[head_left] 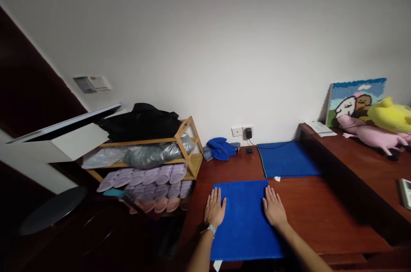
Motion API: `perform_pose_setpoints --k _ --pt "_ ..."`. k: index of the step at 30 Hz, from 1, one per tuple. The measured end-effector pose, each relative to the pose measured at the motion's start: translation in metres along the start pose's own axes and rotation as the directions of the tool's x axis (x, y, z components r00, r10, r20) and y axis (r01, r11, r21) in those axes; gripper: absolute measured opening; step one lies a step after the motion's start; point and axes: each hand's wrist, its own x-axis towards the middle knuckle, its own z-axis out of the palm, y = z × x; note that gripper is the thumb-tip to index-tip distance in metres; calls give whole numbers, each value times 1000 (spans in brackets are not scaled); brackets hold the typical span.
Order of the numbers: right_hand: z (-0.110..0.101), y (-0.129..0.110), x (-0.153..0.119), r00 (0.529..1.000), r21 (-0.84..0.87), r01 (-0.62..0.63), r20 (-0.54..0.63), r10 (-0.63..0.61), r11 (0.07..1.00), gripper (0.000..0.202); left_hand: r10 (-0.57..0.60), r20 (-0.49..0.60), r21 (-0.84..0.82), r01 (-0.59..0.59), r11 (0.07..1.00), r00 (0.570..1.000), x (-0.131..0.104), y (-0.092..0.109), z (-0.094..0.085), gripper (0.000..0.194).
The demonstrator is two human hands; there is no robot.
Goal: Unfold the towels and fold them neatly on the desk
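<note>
A blue towel (244,225) lies spread flat near the front edge of the wooden desk, a white tag hanging at its lower left corner. My left hand (215,208) rests palm down on its left edge, fingers stretched out and a watch band on the wrist. Opposite, my right hand (273,205) lies flat at the towel's right edge, partly on the wood, fingers extended. Behind it, a second blue towel (287,158) is laid flat toward the wall. To its left sits a crumpled blue cloth (221,149).
A wooden rack (189,143) with lilac slippers (150,178) and a black bag (144,122) stands left. Wall sockets hold a black plug (248,132) with a cable. On the raised right shelf (356,161) are a pink plush toy (369,133), a yellow plush (390,116) and a picture (356,96).
</note>
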Motion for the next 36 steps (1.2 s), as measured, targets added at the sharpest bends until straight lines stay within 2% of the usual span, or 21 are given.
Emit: perform_pose_setpoints --k 5,8,11,14,16,18,19,20,22,27,29,32,36 --pt "5 1 -27 1000 23 30 -5 -30 999 68 8 -8 13 -8 1000 1000 2 -5 -6 66" --pt "2 -2 -28 1000 35 16 -13 -15 999 68 51 -33 16 -51 999 998 1 8 -16 64" --pt "-1 -4 -26 1000 39 -4 -10 5 999 68 163 -76 -40 -166 985 984 -7 54 -19 62" --pt "-2 -2 -26 1000 35 6 1 -6 999 67 338 -53 -147 -342 928 940 -22 120 -8 62" --pt "-2 -1 -26 999 28 31 6 -31 999 67 378 -18 -198 -374 906 926 -31 157 2 62" --pt "-2 1 -27 999 15 50 6 -50 999 66 364 27 -216 -349 912 931 -37 174 8 62" --pt "-2 1 -27 999 9 53 4 -53 999 66 350 49 -215 -332 918 935 -39 174 9 62" --pt "-2 1 -27 999 3 49 1 -49 999 66 337 67 -209 -317 925 939 -40 168 8 63" --pt "-2 0 -28 999 -3 34 -5 -34 999 67 290 89 -178 -271 946 953 -42 140 2 65" --pt "3 -1 -27 1000 38 16 -21 -15 999 68 12 57 -28 -10 1000 998 -53 30 -12 68" --pt "3 -2 -25 1000 37 12 -28 -11 999 68 -40 20 4 40 999 999 -58 -1 -11 67" --pt "0 -3 -24 1000 17 -1 -9 1 1000 69 -46 -24 11 46 999 999 -61 -20 -7 67" --pt "1 0 -40 1000 37 6 7 -7 999 69 -53 -51 7 53 999 997 -62 -15 -3 68"
